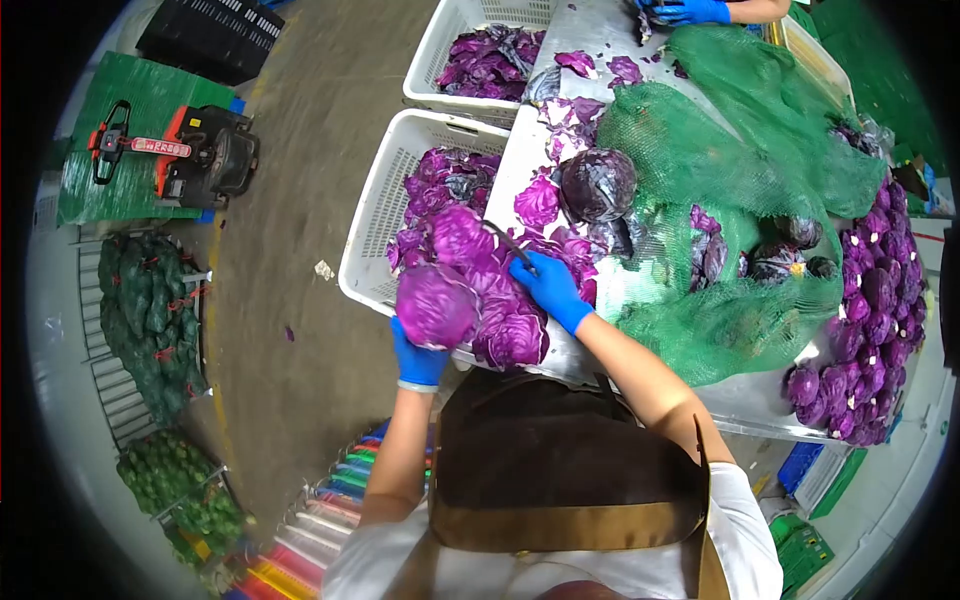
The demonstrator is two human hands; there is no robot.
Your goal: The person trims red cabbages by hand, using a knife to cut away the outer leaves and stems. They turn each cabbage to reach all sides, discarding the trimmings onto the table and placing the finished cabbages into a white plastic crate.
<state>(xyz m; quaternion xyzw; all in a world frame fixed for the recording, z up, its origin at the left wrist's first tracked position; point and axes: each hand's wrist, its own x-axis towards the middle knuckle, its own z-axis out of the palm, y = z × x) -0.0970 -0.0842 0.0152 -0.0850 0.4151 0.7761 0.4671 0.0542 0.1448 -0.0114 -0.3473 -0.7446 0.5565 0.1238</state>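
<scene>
My left hand (418, 358), in a blue glove, holds a peeled purple cabbage (438, 306) from below at the table's near left edge. My right hand (545, 285), also gloved in blue, is closed on a dark-handled knife (505, 238) that points up and left. Purple leaves (512, 338) lie under and between the hands. Just left of them stands a white crate (378, 215) with more leaves inside. A dark unpeeled cabbage (598, 185) rests on the metal table (640, 290) beyond my right hand.
Green netting (740, 150) with dark cabbages covers the table's middle. Peeled cabbages (875, 300) are piled at the right. A second crate (425, 60) of leaves stands farther back. Another person's gloved hand (695, 12) is at the top. A pallet jack (205, 155) stands at the left.
</scene>
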